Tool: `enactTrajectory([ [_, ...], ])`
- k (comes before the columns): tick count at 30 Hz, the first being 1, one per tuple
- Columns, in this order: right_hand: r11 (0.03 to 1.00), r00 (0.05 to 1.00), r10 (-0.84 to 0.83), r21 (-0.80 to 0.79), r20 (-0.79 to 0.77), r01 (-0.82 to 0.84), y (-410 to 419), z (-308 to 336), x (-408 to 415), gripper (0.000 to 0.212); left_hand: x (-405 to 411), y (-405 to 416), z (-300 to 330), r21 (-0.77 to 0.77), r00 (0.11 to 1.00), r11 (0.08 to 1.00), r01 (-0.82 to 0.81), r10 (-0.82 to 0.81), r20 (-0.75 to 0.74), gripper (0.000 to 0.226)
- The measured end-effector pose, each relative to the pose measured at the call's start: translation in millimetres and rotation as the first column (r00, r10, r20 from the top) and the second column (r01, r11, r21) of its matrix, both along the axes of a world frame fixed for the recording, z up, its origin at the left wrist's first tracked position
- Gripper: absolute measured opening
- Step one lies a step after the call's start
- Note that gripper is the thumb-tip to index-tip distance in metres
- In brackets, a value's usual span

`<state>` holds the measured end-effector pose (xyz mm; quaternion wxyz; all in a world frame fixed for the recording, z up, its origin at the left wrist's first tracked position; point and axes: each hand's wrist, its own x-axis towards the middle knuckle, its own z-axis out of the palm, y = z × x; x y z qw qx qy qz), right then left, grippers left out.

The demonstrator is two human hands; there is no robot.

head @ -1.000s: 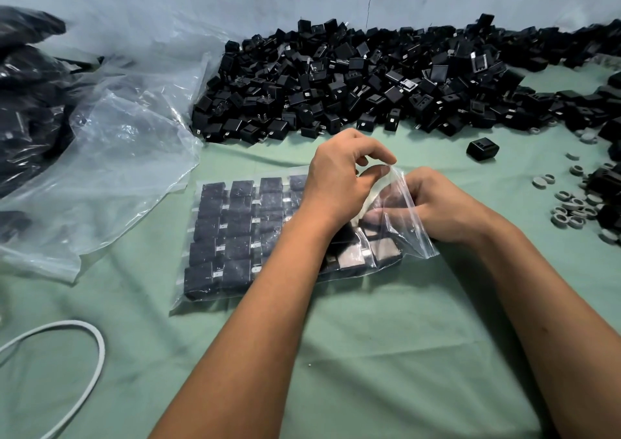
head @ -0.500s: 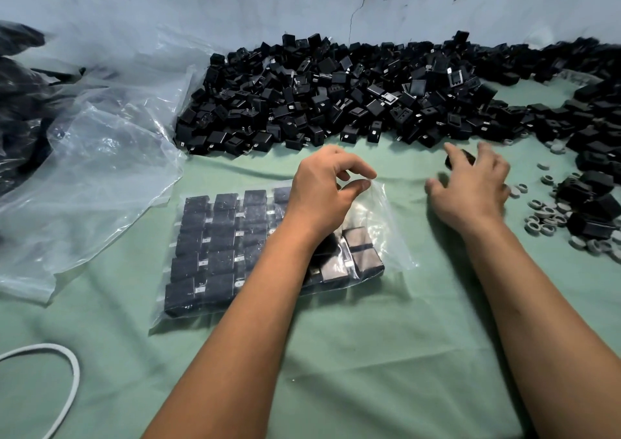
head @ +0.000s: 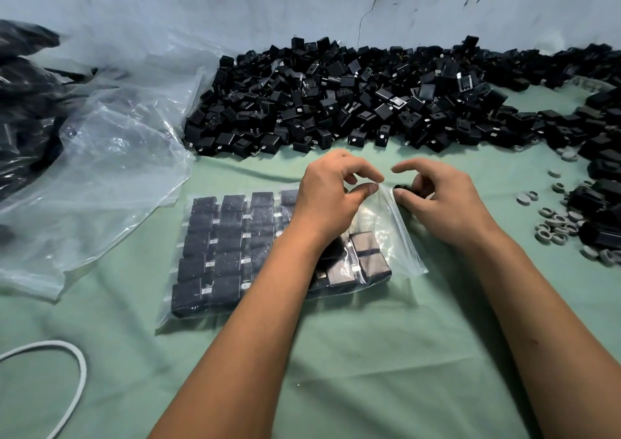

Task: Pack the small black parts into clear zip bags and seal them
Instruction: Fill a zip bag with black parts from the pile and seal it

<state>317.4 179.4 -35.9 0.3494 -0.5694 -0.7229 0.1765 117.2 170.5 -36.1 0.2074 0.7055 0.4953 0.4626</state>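
Clear zip bag (head: 396,237): my left hand (head: 331,196) pinches its mouth open; my right hand (head: 437,200) grips one black part (head: 403,189). I'd slide it in flat.

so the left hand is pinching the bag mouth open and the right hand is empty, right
Not quite. The head view shows the left hand pinching the bag mouth, but the right hand is not empty: its fingers hold a black part at the opening.
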Motion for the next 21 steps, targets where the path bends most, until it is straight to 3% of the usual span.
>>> enactTrajectory([
  [3, 0.987, 0.934, 0.054, -0.124, -0.354, -0.104, -4, 6, -5, 0.014, 0, 1, 0, 0.004, 1.000, 1.000, -0.004, 0.004, -0.008, 0.016],
  [7, 0.871, 0.717, 0.128, -0.268, -0.685, -0.411, -8, 12, -1, 0.008, 1, 0, 1, 0.012, 1.000, 1.000, -0.004, 0.004, -0.016, 0.016],
  [12, 0.780, 0.766, 0.255, -0.343, -0.590, -0.524, -11, 4, 3, 0.036, 1, 2, 0, 0.031, 1.000, 0.999, -0.006, 0.006, 0.010, 0.017],
  [17, 0.855, 0.715, 0.257, -0.193, -0.650, -0.482, -13, -1, -16, 0.017, 0, 2, 1, 0.038, 0.999, 0.999, -0.017, 0.015, 0.051, 0.019],
  [21, 0.917, 0.801, 0.222, -0.160, -0.556, -0.365, -11, -8, -25, 0.008, 0, 3, 1, 0.017, 0.999, 1.000, -0.016, 0.015, 0.050, 0.021],
])
